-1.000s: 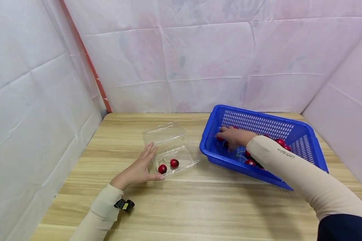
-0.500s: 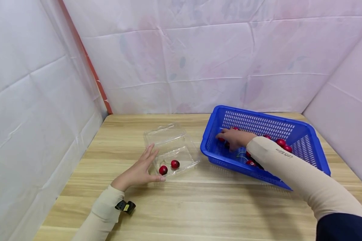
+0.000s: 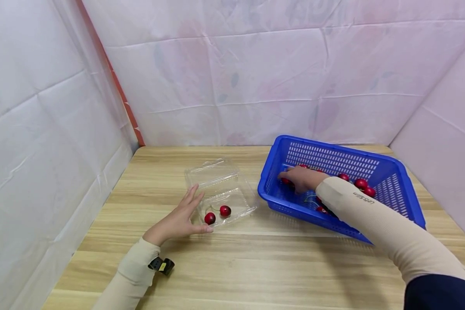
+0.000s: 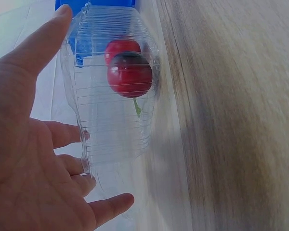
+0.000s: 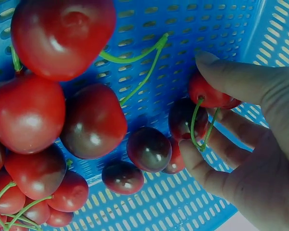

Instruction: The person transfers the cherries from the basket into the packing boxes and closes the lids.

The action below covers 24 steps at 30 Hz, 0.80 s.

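A clear plastic clamshell box (image 3: 238, 202) lies with its lid raised back on the table. Inside it, near its front left corner, are two red cherries (image 3: 225, 211) with stems. My left hand (image 3: 178, 219) spreads along the box's left side, fingers at the rim and thumb by the front corner. In the left wrist view the fingers (image 4: 67, 132) touch the clear wall. My right hand (image 3: 302, 176) reaches into the left end of a blue basket (image 3: 271, 206). There it pinches a cherry (image 5: 207, 90) between thumb and fingers, its green stem joined to another.
More red and dark cherries (image 5: 91, 120) lie in the basket, many at its middle and right (image 3: 360, 184). White cloth walls (image 3: 232, 86) close off the back and both sides of the wooden table (image 3: 236, 267).
My right hand has shifted very slightly right and inward within the basket's left end. The left hand and the box with its two cherries keep their places.
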Each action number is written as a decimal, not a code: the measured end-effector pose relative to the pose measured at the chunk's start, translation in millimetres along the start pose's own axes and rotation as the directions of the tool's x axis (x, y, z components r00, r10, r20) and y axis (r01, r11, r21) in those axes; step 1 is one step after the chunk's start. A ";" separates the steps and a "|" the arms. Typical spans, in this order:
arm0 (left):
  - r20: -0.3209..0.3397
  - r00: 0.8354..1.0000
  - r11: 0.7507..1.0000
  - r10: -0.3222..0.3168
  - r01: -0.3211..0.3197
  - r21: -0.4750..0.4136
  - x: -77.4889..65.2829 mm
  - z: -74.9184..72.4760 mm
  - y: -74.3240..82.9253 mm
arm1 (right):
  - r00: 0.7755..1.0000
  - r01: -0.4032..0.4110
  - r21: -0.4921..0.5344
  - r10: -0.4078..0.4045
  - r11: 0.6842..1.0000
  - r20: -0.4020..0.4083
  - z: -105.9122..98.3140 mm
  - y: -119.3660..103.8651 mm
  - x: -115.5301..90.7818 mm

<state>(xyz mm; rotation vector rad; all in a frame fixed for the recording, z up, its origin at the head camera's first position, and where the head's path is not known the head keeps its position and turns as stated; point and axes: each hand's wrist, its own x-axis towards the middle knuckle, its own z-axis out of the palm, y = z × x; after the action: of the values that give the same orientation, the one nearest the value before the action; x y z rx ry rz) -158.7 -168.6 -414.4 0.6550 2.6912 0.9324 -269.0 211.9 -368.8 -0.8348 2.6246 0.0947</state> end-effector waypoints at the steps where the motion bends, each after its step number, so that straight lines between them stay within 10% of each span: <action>1: 0.000 1.000 1.000 0.000 0.000 0.000 0.0 0.1 -0.1 | 1.000 -0.008 -0.001 0.008 1.000 0.002 -0.2 0.3 0.1; 24: 0.005 1.000 1.000 -0.022 0.022 0.003 -0.7 0.7 -1.2 | 0.998 -0.057 -0.014 0.057 0.998 -0.039 -11.7 0.3 -4.3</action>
<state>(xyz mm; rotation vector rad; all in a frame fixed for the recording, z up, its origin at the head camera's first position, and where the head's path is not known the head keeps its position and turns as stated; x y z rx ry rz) -158.3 -169.4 -415.7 0.6262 2.6908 0.9199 -269.9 212.4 -356.4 -0.7743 2.6872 0.1153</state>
